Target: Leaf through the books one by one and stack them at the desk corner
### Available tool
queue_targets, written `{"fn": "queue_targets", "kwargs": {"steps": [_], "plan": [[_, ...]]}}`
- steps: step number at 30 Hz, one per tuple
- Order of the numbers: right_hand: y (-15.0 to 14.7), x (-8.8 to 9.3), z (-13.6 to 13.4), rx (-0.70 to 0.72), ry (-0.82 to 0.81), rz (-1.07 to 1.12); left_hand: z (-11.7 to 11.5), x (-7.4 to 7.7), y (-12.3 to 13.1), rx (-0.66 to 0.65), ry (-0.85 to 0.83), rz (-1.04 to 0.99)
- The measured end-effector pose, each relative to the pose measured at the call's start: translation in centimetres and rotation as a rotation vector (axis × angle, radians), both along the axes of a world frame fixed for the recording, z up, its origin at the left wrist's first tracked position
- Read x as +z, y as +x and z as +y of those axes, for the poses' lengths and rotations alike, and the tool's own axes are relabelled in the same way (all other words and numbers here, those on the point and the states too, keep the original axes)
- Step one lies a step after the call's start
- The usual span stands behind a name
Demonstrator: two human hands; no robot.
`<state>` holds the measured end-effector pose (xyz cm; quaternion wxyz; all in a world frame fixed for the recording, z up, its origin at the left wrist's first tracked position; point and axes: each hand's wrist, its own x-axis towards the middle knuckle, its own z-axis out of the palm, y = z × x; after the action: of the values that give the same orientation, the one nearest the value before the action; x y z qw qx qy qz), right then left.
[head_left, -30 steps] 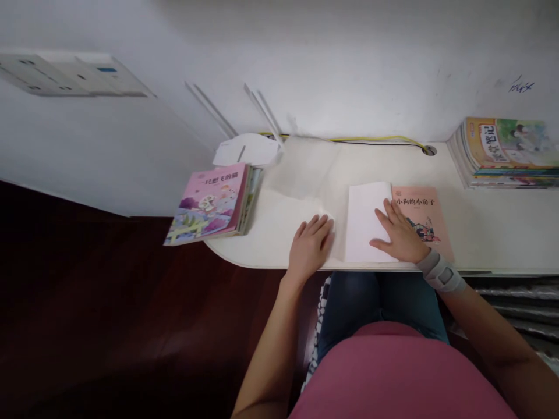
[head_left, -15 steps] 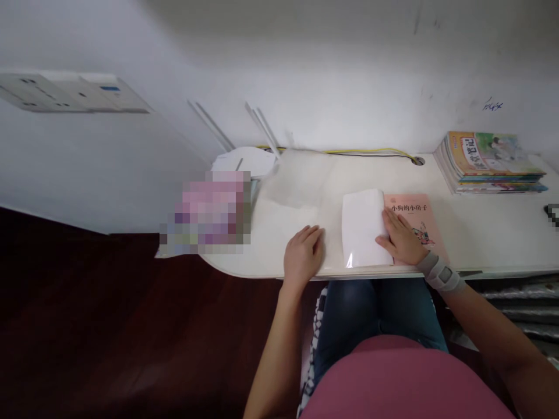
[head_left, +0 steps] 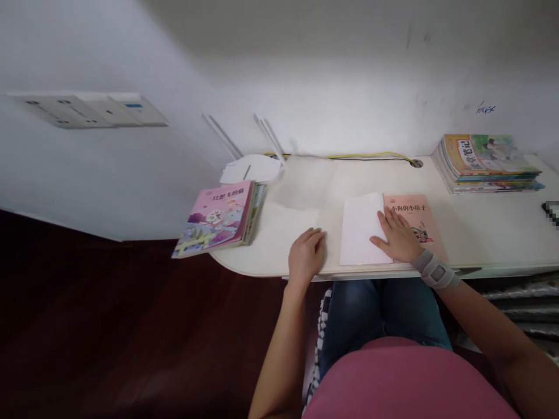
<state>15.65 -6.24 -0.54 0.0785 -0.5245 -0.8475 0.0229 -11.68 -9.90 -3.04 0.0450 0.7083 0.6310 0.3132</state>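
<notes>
My right hand (head_left: 397, 235) lies flat with its fingers spread, across the edge where a white sheet (head_left: 361, 233) meets a pink book (head_left: 430, 218). The sheet lies flat left of the pink cover; how it joins the book is hidden. Dark Chinese characters and a small drawing show on the cover, partly under my hand. To the left, my left hand (head_left: 307, 255) rests on the desk's front edge, its fingers curled in, with nothing visible in them. A grey band wraps my right wrist.
On the white desk (head_left: 484, 233), a stack of picture books (head_left: 218, 215) overhangs the left end, beside a white router (head_left: 251, 167) with antennas. Another book stack (head_left: 489, 163) sits at the back right. Cables (head_left: 371, 156) run along the wall to a round hole.
The white sheet, bowed and shiny before, now lies flatter. My right hand has shifted slightly left over it, with fingers spread wider. My left hand stays at the desk edge.
</notes>
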Motion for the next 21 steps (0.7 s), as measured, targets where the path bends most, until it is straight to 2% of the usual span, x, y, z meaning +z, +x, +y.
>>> {"fn": "queue_targets", "kwargs": {"steps": [4,9,16,21], "plan": [[-0.2,0.0,-0.3,0.024,0.024,-0.017,-0.1,0.0,0.0,0.015,-0.015,-0.015],[-0.2,-0.2,-0.3,0.019,0.032,-0.028,-0.3,-0.1,0.0,0.107,-0.03,-0.026],[0.2,0.0,-0.8,0.112,0.064,-0.035,-0.4,0.0,-0.2,0.06,-0.019,-0.018],[-0.2,0.1,-1.1,0.094,0.078,-0.076,-0.7,0.4,-0.2,0.081,-0.027,-0.065]]}}
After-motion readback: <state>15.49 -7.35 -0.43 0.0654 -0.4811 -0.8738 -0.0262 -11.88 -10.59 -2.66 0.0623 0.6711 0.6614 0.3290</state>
